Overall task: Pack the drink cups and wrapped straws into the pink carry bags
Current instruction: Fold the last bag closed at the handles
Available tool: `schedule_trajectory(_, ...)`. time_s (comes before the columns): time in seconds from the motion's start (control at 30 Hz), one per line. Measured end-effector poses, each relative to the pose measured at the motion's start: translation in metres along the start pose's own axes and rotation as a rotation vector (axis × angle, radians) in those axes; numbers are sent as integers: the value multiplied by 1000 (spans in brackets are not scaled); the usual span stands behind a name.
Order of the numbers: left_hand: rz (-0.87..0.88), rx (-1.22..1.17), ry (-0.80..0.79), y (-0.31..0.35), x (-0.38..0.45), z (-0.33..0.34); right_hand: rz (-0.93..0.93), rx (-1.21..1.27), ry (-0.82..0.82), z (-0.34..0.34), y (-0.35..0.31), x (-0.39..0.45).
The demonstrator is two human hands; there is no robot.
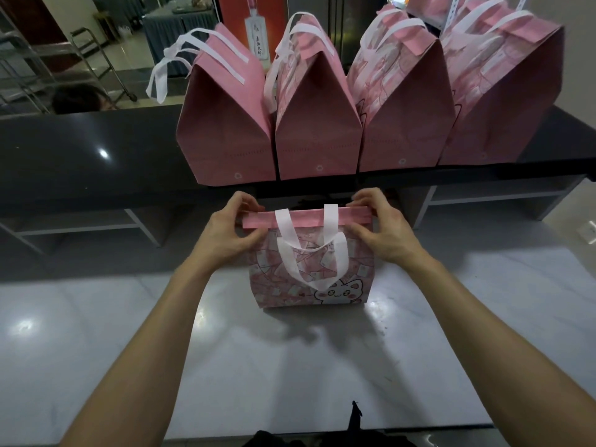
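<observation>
a pink carry bag (311, 279) is stood upright on the pale marble counter (129, 333), its cat-printed face turned toward the camera, so that its top can be worked from above and both ends reached at once. the folded top strip (306, 217) is pinched at its left end by the left hand (230, 232) and at its right end by the right hand (380, 229); fingers and thumb of each are closed on the strip, apparently so that the fold is pressed flat and the mouth held shut along its whole width. the white handles (309, 253) are left hanging down the front, clear of the fold. no cups or straws can be seen; whether any are inside this bag cannot be told, though its squared shape suggests it is filled. four more bags (322, 124) are lined up side by side on the raised dark ledge (80, 150) behind, tops already folded over, likely set there to keep the working surface free. the step in hand is judged to be the closing of a fifth bag
</observation>
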State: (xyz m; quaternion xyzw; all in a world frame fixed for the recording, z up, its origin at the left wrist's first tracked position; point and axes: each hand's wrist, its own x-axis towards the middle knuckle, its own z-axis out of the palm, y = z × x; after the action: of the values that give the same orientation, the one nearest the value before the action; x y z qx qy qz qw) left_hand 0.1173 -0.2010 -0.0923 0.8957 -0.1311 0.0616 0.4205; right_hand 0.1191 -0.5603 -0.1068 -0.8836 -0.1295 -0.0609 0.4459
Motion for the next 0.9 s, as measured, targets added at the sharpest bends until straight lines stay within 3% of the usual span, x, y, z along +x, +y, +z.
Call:
schedule_trajectory(0.27,-88,-16,-179,1,19,-12,145,120,40,3,11,4)
schedule_trajectory(0.4,-142,-26,-140,0,25,-7,184,99,42,2,13,8)
schedule_trajectory(0.7,-171,-80,-14,-1,15,-6,88,-17,-49,-14,7,13)
schedule_trajectory(0.9,-158,-73,-42,-7,7,-13,41,-55,-50,-20,10,12)
